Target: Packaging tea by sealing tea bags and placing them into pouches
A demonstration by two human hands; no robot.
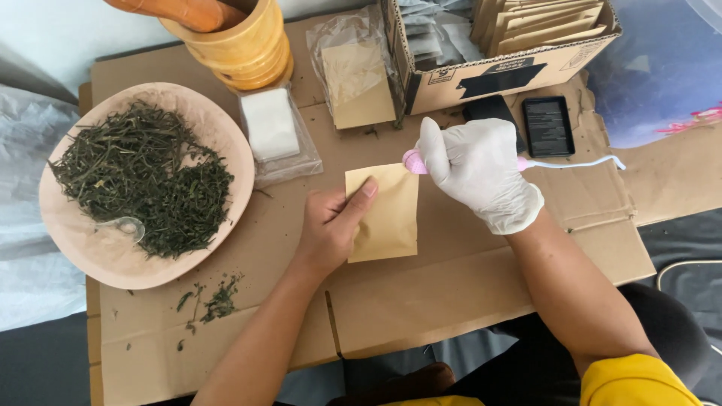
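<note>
My bare left hand [331, 224] pinches the left edge of a small tan paper pouch [387, 214] lying on flattened cardboard [421, 293]. My right hand [475, 171], in a white glove, grips a pink hand-held tool [412, 161] with a white cord [579, 163] trailing right; its tip rests at the pouch's top edge. A pink plate [98, 252] at the left carries a heap of dried green herbs [147, 180] and a clear spoon [124, 225].
A wooden mortar [241, 45] with a pestle [180, 10] stands at the back. Near it lie a bag of white pads [271, 126] and a clear bag with tan pouches [353, 75]. A cardboard box of pouches [511, 64] and a dark phone [548, 126] sit back right. Herb crumbs [214, 301] lie below the plate.
</note>
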